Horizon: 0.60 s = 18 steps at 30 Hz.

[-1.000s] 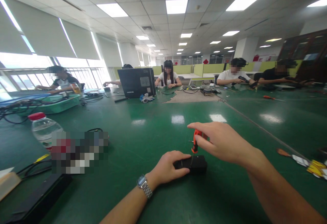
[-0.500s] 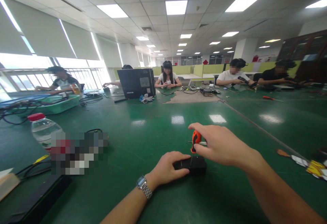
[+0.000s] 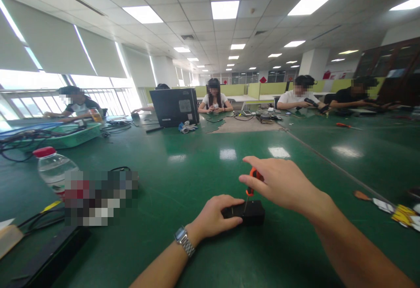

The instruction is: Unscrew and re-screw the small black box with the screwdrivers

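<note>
Screwdriver (image 3: 252,182) stands upright in right hand (image 3: 282,184).

Water bottle (image 3: 52,169), green basket (image 3: 77,134), black computer case (image 3: 175,106), co-workers seated at green table (image 3: 197,165).

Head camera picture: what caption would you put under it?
Left hand steadies a black box while the right hand holds an orange screwdriver upright on it.
</note>
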Motion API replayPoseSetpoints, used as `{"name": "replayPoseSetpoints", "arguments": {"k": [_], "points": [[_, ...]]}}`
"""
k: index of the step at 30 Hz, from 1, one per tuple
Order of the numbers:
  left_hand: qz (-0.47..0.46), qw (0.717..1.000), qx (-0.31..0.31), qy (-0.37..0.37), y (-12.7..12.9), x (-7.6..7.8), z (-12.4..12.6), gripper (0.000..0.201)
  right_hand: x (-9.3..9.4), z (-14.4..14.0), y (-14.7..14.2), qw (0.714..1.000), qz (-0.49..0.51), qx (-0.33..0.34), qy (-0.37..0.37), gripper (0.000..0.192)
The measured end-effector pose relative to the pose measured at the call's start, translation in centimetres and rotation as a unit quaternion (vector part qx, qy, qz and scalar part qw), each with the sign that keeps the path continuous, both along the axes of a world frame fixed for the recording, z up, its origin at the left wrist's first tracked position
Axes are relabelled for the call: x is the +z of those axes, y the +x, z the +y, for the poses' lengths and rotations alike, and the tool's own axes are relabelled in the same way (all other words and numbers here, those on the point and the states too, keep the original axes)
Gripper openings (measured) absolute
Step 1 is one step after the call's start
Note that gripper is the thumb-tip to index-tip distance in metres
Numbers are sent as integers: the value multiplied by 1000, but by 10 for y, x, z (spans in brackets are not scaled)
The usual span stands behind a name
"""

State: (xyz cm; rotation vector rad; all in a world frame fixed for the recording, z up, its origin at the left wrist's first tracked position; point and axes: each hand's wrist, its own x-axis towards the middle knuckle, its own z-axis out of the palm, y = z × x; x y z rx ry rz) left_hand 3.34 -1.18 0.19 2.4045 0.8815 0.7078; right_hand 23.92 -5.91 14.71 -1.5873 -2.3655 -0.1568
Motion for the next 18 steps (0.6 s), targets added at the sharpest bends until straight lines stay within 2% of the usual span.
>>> {"name": "replayPoseSetpoints", "arguments": {"k": [2,4,7,10,13,15,18], "points": [[6,1000,0,3,0,1,0,44,0,0,0,1000,-4,-11,-6,32],[4,1000,-5,4,0,1,0,44,0,-1,1,999,9,24,-38,24],[-5,1000,-10,3,0,1,0,43,0,-3,1,995,35,74,-60,38],[-6,1000,-9,0,-1,0,0,44,0,-1,0,999,23,19,-34,46],[1,1000,-6,2,-1,0,0,44,0,3,2,999,-2,-24,-30,32],[6,1000,-5,2,-1,0,0,44,1,4,6,998,10,14,-53,22],[7,1000,-4,2,0,1,0,44,2,3,10,995,37,53,-77,38]]}}
